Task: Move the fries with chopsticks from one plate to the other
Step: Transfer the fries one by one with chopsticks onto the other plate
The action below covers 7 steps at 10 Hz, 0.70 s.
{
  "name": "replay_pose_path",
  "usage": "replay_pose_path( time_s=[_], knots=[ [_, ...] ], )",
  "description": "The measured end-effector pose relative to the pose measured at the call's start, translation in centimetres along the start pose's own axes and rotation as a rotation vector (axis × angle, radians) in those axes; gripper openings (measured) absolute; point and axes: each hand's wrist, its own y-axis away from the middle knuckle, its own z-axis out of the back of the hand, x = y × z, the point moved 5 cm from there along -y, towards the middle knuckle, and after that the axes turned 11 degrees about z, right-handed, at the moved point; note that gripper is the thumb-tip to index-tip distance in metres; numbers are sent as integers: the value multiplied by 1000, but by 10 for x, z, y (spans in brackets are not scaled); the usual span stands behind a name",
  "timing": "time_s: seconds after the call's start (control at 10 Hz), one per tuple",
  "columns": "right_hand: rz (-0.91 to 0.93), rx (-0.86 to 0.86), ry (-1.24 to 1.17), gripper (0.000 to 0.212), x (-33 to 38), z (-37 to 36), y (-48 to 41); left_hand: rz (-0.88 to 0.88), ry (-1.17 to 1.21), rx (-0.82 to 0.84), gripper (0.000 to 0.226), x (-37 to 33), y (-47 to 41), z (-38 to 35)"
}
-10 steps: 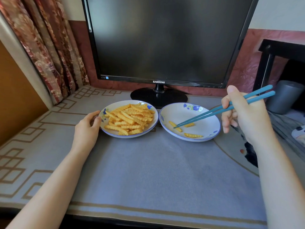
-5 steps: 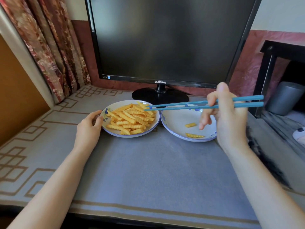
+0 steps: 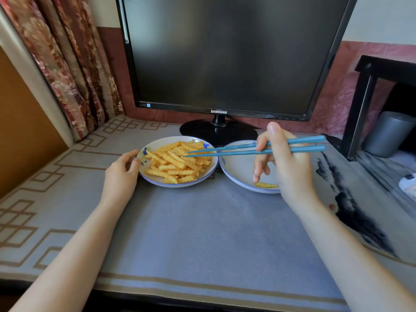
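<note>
With the left hand [image 3: 121,174] holding the blue-rimmed white plate [image 3: 157,182] of crinkle-cut yellow fries [image 3: 177,161], the right hand [image 3: 290,167] grips blue plastic chopsticks [image 3: 236,150], tips parted over the pile, likely needing to pinch one next.

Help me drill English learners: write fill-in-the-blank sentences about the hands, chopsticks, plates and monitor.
The right hand holds two ____ plastic chopsticks. The left hand grips the round white plate piled with yellow crinkle-cut ____. The second white plate shows far ____ fries. The black monitor reads ____.
Missing: blue; fries; fewer; SAMSUNG.
</note>
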Motion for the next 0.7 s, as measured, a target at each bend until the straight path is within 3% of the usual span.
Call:
replay_pose_path(
  time_s=[0.3, 0.7],
  knots=[
    [-92, -256, 117, 40, 7, 83, -21, -4, 0, 5, 33, 2, -1, 0],
    [-240, -292, 253, 38, 0, 128, -21, 6, -3, 2, 32, 2, -2, 0]
  ],
)
